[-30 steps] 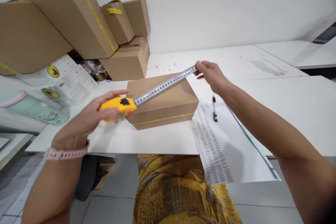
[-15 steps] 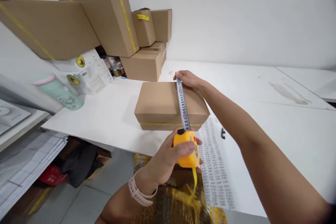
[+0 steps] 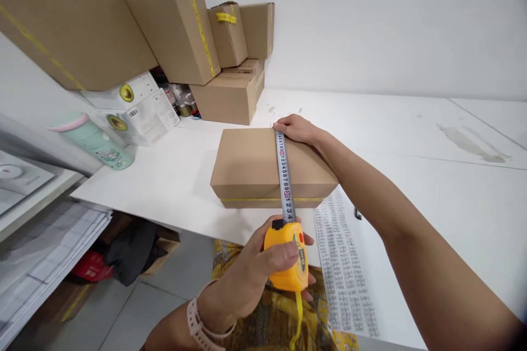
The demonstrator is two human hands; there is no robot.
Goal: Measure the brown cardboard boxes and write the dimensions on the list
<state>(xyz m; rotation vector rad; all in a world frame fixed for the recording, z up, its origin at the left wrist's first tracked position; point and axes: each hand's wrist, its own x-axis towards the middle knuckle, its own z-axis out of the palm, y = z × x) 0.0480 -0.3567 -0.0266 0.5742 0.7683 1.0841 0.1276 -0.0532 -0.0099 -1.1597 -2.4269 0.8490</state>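
Note:
A brown cardboard box (image 3: 247, 159) with a yellow strip along its front side lies on the white table. Across its top runs the metal blade of a yellow tape measure (image 3: 287, 263), from the far edge past the near edge. My left hand (image 3: 259, 263), a pink watch band at its wrist, wraps round the tape measure's case in front of the box. At the box's far edge, my right hand (image 3: 298, 127) pinches the end of the blade, fingers closed. A yellow wrist strap dangles from the case.
Stacked cardboard boxes (image 3: 224, 98) and white avocado-print boxes (image 3: 144, 112) stand at the back left, near a mint tumbler (image 3: 94, 140). A printed sheet (image 3: 346, 263) lies right of the box, beside a small black object (image 3: 358, 213). A white shelf (image 3: 37, 192) is at far left.
My left hand has drawn the tape measure's case slightly nearer to me and lower. The blade lies straighter across the box. My right hand stays at the far edge.

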